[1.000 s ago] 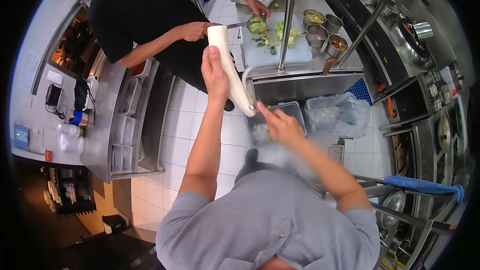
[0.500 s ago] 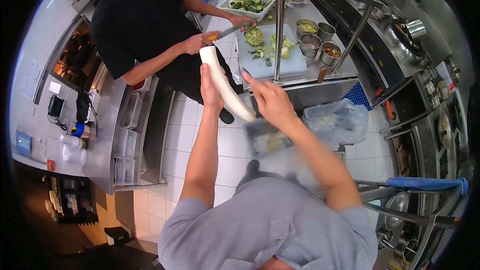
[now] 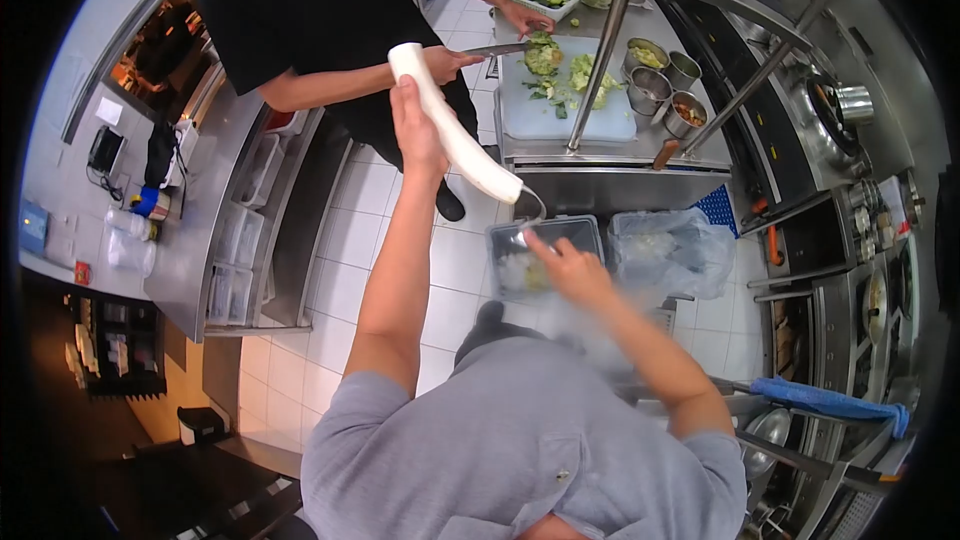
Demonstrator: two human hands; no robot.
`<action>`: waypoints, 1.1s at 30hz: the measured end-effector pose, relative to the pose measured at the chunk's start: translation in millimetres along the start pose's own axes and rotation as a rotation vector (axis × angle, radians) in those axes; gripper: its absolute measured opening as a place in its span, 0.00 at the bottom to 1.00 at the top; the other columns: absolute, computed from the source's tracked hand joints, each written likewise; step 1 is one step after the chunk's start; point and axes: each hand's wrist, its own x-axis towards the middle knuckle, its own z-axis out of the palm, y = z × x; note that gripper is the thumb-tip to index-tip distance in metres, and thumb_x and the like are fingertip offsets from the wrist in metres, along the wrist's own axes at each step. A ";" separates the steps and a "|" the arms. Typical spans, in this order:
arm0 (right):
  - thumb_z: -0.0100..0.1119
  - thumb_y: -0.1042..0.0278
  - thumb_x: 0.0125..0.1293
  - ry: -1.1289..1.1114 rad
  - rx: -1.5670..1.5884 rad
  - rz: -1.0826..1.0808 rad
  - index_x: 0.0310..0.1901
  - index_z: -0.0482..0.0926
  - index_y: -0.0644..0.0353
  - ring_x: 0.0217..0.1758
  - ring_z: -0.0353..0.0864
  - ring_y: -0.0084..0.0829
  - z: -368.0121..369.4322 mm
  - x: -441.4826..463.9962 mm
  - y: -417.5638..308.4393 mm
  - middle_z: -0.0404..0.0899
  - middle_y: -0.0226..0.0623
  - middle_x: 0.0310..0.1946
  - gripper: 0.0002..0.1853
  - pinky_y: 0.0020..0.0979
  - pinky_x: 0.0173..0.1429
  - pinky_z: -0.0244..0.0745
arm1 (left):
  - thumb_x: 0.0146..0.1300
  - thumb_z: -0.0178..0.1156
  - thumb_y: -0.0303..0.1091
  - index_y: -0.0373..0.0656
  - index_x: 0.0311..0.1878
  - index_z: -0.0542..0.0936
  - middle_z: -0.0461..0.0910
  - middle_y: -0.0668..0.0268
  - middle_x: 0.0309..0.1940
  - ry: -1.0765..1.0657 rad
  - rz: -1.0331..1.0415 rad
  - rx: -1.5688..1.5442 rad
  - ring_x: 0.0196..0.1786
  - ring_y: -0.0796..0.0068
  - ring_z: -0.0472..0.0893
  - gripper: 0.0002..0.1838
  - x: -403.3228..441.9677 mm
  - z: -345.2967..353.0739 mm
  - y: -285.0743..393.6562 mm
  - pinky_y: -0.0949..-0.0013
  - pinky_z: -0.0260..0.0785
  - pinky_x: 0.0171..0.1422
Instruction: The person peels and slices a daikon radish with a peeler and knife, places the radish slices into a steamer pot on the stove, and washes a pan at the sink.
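A long, white, peeled-looking daikon radish [image 3: 455, 135] slants across the middle of the view, its lower end toward my right side. My left hand [image 3: 418, 130] is closed around its upper part from below. My right hand [image 3: 572, 268] is below the radish's lower end, closed on what looks like a peeler [image 3: 524, 232], mostly hidden by the fingers and blurred. A thin curved strip of peel [image 3: 538, 202] runs from the radish's tip down toward that hand. Beneath is a grey plastic bin [image 3: 493, 252] with pale peelings [image 3: 522, 275] in it.
A co-worker in black [image 3: 310, 15] stands ahead, holding a knife [image 3: 500, 49] at leafy vegetables [image 3: 543, 55] on a white cutting board [image 3: 520, 120]. Metal pots [image 3: 650, 90] and a shelf post [image 3: 602, 60] are beside it. A plastic-bagged bin [image 3: 675, 250] sits at right.
My right hand has moved down past the radish's lower end, drawing out a strip of peel. The radish and my left hand appear slightly higher. The co-worker's knife hand has shifted right.
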 end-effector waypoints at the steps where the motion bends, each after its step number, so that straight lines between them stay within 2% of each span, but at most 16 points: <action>1: 0.57 0.73 0.63 -0.024 0.033 0.056 0.73 0.70 0.32 0.26 0.83 0.51 14.8 -7.1 5.8 0.77 0.44 0.36 0.36 0.51 0.33 0.81 | 0.80 0.44 0.57 0.45 0.56 0.67 0.72 0.66 0.31 -0.001 0.056 0.012 0.27 0.76 0.75 0.22 9.3 -7.2 -9.7 0.70 0.72 0.30; 3: 0.57 0.74 0.64 0.009 0.137 0.155 0.73 0.70 0.33 0.29 0.83 0.52 30.0 -9.1 17.1 0.79 0.45 0.35 0.35 0.51 0.37 0.81 | 0.80 0.46 0.57 0.45 0.55 0.68 0.73 0.65 0.32 -0.011 0.040 0.014 0.27 0.74 0.76 0.22 12.9 -10.4 -11.1 0.68 0.74 0.32; 8: 0.58 0.76 0.67 0.192 0.422 0.177 0.70 0.75 0.40 0.32 0.82 0.48 -8.7 15.1 7.7 0.78 0.44 0.27 0.30 0.45 0.40 0.78 | 0.78 0.49 0.58 0.44 0.55 0.69 0.74 0.64 0.34 0.026 -0.074 -0.045 0.31 0.72 0.77 0.25 12.9 -11.8 -7.5 0.66 0.76 0.38; 10: 0.59 0.77 0.68 0.304 0.495 0.161 0.69 0.77 0.43 0.29 0.81 0.47 -29.1 30.6 1.9 0.78 0.44 0.27 0.28 0.44 0.39 0.77 | 0.76 0.52 0.60 0.42 0.56 0.71 0.74 0.64 0.37 -0.011 -0.227 -0.308 0.34 0.71 0.77 0.27 10.3 -12.2 -7.0 0.65 0.77 0.42; 11: 0.60 0.77 0.69 0.361 0.493 0.140 0.68 0.78 0.45 0.29 0.80 0.46 -44.8 40.7 -4.5 0.77 0.44 0.26 0.27 0.42 0.37 0.76 | 0.74 0.55 0.60 0.40 0.56 0.73 0.74 0.64 0.39 -0.053 -0.240 -0.316 0.37 0.71 0.78 0.29 11.0 -14.3 -8.5 0.63 0.77 0.45; 15: 0.59 0.74 0.70 0.370 0.425 0.054 0.68 0.78 0.42 0.30 0.82 0.46 -86.7 86.9 -14.5 0.78 0.44 0.27 0.26 0.41 0.37 0.78 | 0.74 0.58 0.58 0.40 0.55 0.73 0.74 0.64 0.37 -0.021 -0.268 -0.261 0.37 0.70 0.78 0.27 7.1 -11.0 -7.3 0.63 0.78 0.43; 17: 0.61 0.76 0.67 0.374 0.210 -0.113 0.70 0.76 0.38 0.24 0.78 0.41 -96.7 106.3 -25.5 0.75 0.40 0.28 0.30 0.41 0.33 0.76 | 0.74 0.58 0.57 0.40 0.55 0.73 0.74 0.64 0.37 -0.008 -0.268 -0.201 0.36 0.70 0.78 0.26 5.2 -5.6 -3.3 0.63 0.77 0.42; 18: 0.61 0.76 0.67 0.375 0.211 -0.112 0.70 0.76 0.38 0.24 0.78 0.41 -95.2 110.4 -29.3 0.75 0.40 0.28 0.30 0.41 0.33 0.76 | 0.74 0.58 0.57 0.41 0.54 0.72 0.74 0.64 0.37 0.009 -0.265 -0.146 0.35 0.70 0.78 0.26 5.5 -2.9 -1.4 0.63 0.77 0.40; 20: 0.61 0.74 0.64 0.203 -0.061 -0.142 0.71 0.73 0.33 0.25 0.80 0.44 -91.6 116.2 -35.0 0.75 0.36 0.32 0.34 0.46 0.32 0.79 | 0.74 0.58 0.56 0.41 0.54 0.71 0.73 0.64 0.36 0.008 -0.248 -0.143 0.33 0.70 0.78 0.25 5.1 1.3 3.1 0.63 0.77 0.38; 23: 0.61 0.71 0.61 0.187 -0.038 -0.150 0.72 0.71 0.30 0.23 0.82 0.45 -68.5 86.4 -21.7 0.75 0.39 0.33 0.36 0.49 0.30 0.80 | 0.75 0.57 0.56 0.40 0.54 0.68 0.72 0.64 0.35 0.086 -0.227 -0.095 0.33 0.70 0.77 0.26 6.9 -0.6 13.2 0.61 0.77 0.37; 26: 0.61 0.71 0.62 0.192 -0.029 -0.146 0.72 0.71 0.32 0.23 0.83 0.47 -15.5 43.0 16.1 0.76 0.40 0.35 0.35 0.50 0.30 0.80 | 0.75 0.56 0.57 0.41 0.52 0.69 0.72 0.64 0.35 0.161 -0.189 -0.017 0.33 0.70 0.77 0.25 9.0 -10.1 12.1 0.61 0.76 0.38; 27: 0.61 0.71 0.62 0.189 -0.034 -0.146 0.72 0.71 0.32 0.23 0.83 0.47 -4.8 34.4 21.5 0.76 0.40 0.35 0.35 0.50 0.30 0.80 | 0.75 0.55 0.57 0.41 0.51 0.69 0.73 0.63 0.35 0.154 -0.257 -0.109 0.33 0.69 0.77 0.25 12.6 -17.5 10.4 0.61 0.76 0.38; 29: 0.61 0.72 0.64 0.041 -0.071 0.030 0.71 0.72 0.34 0.27 0.84 0.49 11.1 21.3 27.1 0.78 0.42 0.36 0.33 0.51 0.34 0.81 | 0.75 0.55 0.57 0.41 0.49 0.70 0.73 0.63 0.33 0.153 -0.262 -0.137 0.33 0.69 0.77 0.24 19.6 -25.9 -1.1 0.61 0.77 0.37; 31: 0.60 0.72 0.66 0.167 0.015 0.049 0.70 0.75 0.38 0.29 0.84 0.49 18.5 16.7 33.1 0.79 0.44 0.34 0.30 0.49 0.36 0.80 | 0.75 0.55 0.57 0.42 0.44 0.72 0.73 0.65 0.30 0.138 -0.186 -0.121 0.30 0.69 0.77 0.24 17.7 -25.5 -5.5 0.61 0.76 0.35; 33: 0.59 0.73 0.68 0.304 0.118 0.044 0.68 0.77 0.42 0.31 0.84 0.48 22.2 20.5 37.9 0.80 0.45 0.33 0.27 0.47 0.38 0.80 | 0.74 0.57 0.57 0.43 0.44 0.74 0.74 0.66 0.28 0.133 -0.256 -0.182 0.28 0.69 0.78 0.23 15.9 -25.2 -5.0 0.62 0.76 0.33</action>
